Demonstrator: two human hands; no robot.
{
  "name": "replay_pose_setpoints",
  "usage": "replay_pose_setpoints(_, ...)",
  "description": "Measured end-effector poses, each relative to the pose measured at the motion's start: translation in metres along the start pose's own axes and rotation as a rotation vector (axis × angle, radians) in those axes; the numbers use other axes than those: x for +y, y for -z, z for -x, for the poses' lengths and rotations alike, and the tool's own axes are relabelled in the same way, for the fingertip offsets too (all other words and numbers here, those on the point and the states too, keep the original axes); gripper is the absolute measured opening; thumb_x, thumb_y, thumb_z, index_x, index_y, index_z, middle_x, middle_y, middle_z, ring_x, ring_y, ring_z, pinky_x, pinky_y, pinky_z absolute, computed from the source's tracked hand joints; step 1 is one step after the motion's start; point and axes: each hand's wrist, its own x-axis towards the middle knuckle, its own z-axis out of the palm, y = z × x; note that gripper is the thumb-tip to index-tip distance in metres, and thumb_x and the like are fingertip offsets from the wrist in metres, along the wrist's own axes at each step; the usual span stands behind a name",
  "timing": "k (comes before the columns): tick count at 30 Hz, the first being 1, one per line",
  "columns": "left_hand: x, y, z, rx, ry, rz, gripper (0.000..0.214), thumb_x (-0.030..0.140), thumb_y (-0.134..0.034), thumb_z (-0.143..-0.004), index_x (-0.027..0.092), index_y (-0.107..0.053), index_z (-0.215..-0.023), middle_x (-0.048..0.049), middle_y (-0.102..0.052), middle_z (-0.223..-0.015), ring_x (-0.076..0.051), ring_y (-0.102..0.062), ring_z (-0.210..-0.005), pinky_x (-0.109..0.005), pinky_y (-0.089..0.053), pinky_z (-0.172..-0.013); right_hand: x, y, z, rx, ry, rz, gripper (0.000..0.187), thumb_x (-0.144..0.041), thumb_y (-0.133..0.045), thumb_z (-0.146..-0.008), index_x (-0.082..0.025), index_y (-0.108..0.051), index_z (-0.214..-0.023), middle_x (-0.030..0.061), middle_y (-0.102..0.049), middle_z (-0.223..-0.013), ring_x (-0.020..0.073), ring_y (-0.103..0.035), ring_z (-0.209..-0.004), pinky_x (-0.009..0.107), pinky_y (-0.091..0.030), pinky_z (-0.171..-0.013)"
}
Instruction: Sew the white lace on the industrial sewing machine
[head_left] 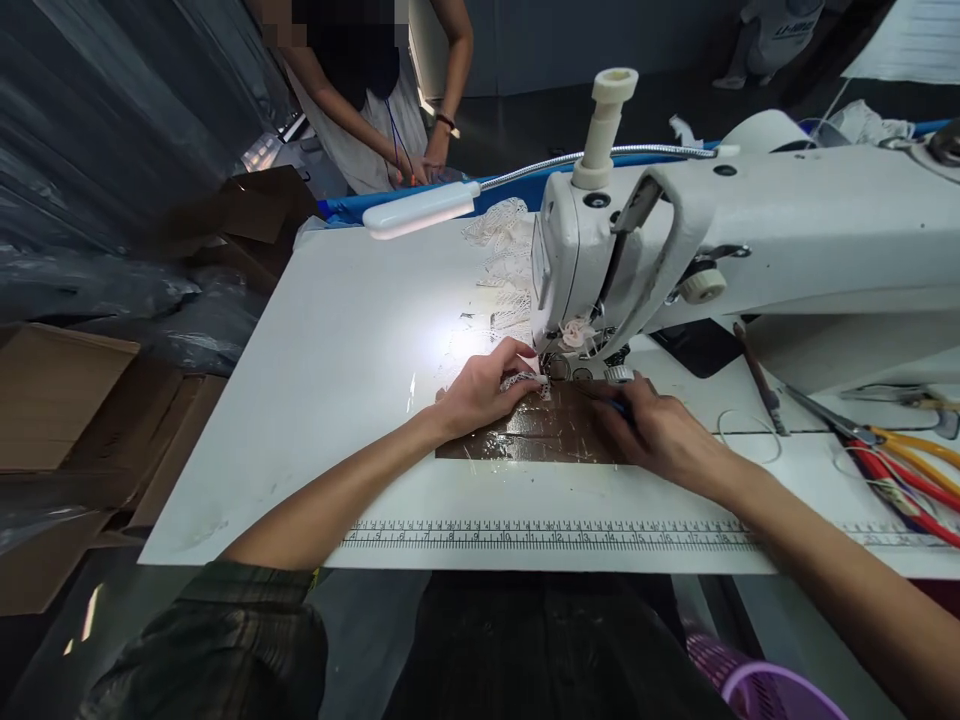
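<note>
A white sewing machine (pixel 750 230) stands on a white table (pixel 337 370). My left hand (pixel 484 388) lies just left of the needle, its fingers pinched on a strip of white lace (pixel 525 381) that runs under the presser foot and piles up behind the machine. My right hand (pixel 660 430) rests on the brown taped patch (pixel 525 435) in front of the needle. Its fingers are closed round a thin dark blue tool (pixel 619 408) whose tip points at the foot.
A gooseneck lamp (pixel 420 210) lights the needle area. Scissors with orange and red handles (pixel 900 455) lie at right, a ruler strip (pixel 555 537) runs along the front edge. Another person (pixel 375 90) stands beyond the table. Cardboard boxes (pixel 67 440) sit at left, a purple basket (pixel 772 690) below.
</note>
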Motion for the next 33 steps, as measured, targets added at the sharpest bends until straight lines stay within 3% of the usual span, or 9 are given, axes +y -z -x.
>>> replay_pose_setpoints(5, 0.000, 0.006, -0.003, -0.066, 0.209, 0.234, 0.035, 0.027, -0.067, -0.084, 0.018, -0.046, -0.112, -0.0033, -0.075, -0.090, -0.016, -0.070, -0.086, -0.034, -0.053, -0.085, -0.015, -0.013, -0.024, -0.064, -0.109, 0.281, 0.048, -0.043, -0.021, -0.100, -0.013, -0.059, -0.104, 0.0079, -0.065, -0.063, 0.0243, -0.061, -0.058, 0.031, -0.027, -0.052)
replay_pose_setpoints(11, -0.001, 0.005, -0.004, -0.082, 0.350, 0.405, 0.046, 0.025, -0.067, -0.083, 0.016, -0.044, -0.121, -0.0051, -0.074, -0.088, -0.017, -0.070, -0.083, -0.035, -0.053, -0.082, -0.025, -0.022, -0.034, -0.026, -0.109, 0.335, 0.043, -0.047, -0.025, -0.100, -0.020, -0.059, -0.104, 0.0059, -0.072, -0.088, 0.0234, -0.066, -0.068, 0.030, -0.018, -0.050)
replay_pose_setpoints(14, -0.001, 0.004, -0.005, -0.067, 0.369, 0.434, 0.048, 0.022, -0.065, -0.083, 0.016, -0.042, -0.125, -0.0045, -0.074, -0.087, -0.017, -0.070, -0.085, -0.034, -0.052, -0.083, -0.029, -0.025, -0.037, -0.022, -0.111, 0.362, 0.040, -0.045, -0.029, -0.100, -0.019, -0.057, -0.112, 0.0069, -0.072, -0.095, 0.0242, -0.067, -0.073, 0.029, -0.020, -0.049)
replay_pose_setpoints(21, -0.004, 0.006, -0.008, -0.038, 0.438, 0.514, 0.054, 0.018, -0.066, -0.081, 0.013, -0.042, -0.130, -0.0043, -0.073, -0.085, -0.018, -0.069, -0.088, -0.033, -0.052, -0.083, -0.030, -0.032, -0.045, 0.062, -0.085, 0.328, 0.036, -0.042, -0.036, -0.099, -0.015, -0.056, -0.112, 0.0122, -0.070, -0.103, 0.0265, -0.066, -0.087, 0.030, -0.039, -0.060)
replay_pose_setpoints(27, -0.006, 0.006, -0.009, -0.057, 0.445, 0.487, 0.063, 0.017, -0.067, -0.081, 0.012, -0.037, -0.136, -0.0062, -0.073, -0.088, -0.018, -0.069, -0.087, -0.032, -0.052, -0.080, -0.032, -0.030, -0.047, 0.014, -0.170, 0.275, 0.037, -0.047, -0.036, -0.098, -0.019, -0.058, -0.106, 0.0093, -0.071, -0.091, 0.0251, -0.067, -0.075, 0.028, -0.033, -0.052)
replay_pose_setpoints(33, -0.007, 0.006, -0.007, -0.065, 0.349, 0.403, 0.064, 0.022, -0.069, -0.081, 0.014, -0.037, -0.136, -0.0039, -0.074, -0.085, -0.017, -0.069, -0.081, -0.033, -0.053, -0.077, -0.033, -0.026, -0.048, 0.014, -0.139, 0.260, 0.039, -0.044, -0.033, -0.098, -0.017, -0.061, -0.093, 0.0109, -0.069, -0.079, 0.0229, -0.065, -0.069, 0.026, -0.028, -0.048)
